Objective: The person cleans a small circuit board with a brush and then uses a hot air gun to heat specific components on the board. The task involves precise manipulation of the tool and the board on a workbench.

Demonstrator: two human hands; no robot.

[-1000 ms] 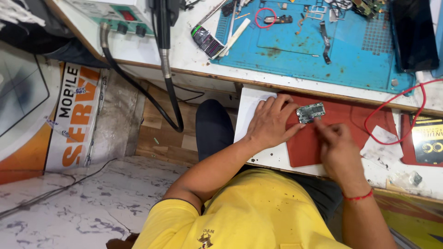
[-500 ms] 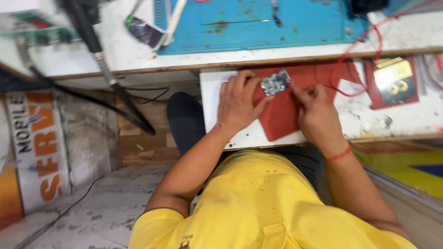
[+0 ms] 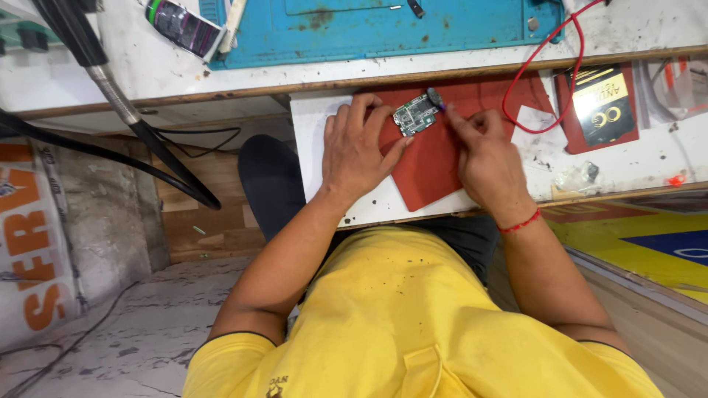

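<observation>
circuit board (image 3: 414, 116): small, green, on red mat (image 3: 428, 166) | left hand (image 3: 357, 152) steadies it | right hand (image 3: 483, 155) pinches tool (image 3: 435, 98)

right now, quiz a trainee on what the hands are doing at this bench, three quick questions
1. True or false: the left hand steadies the small circuit board on the red mat.
2. What does the right hand hold against the board's edge?
A. a small dark-tipped tool
B. a hammer
C. a cup
3. What colour is the larger mat farther back on the bench?

Key: 1 true; 2 A; 3 blue.
</observation>
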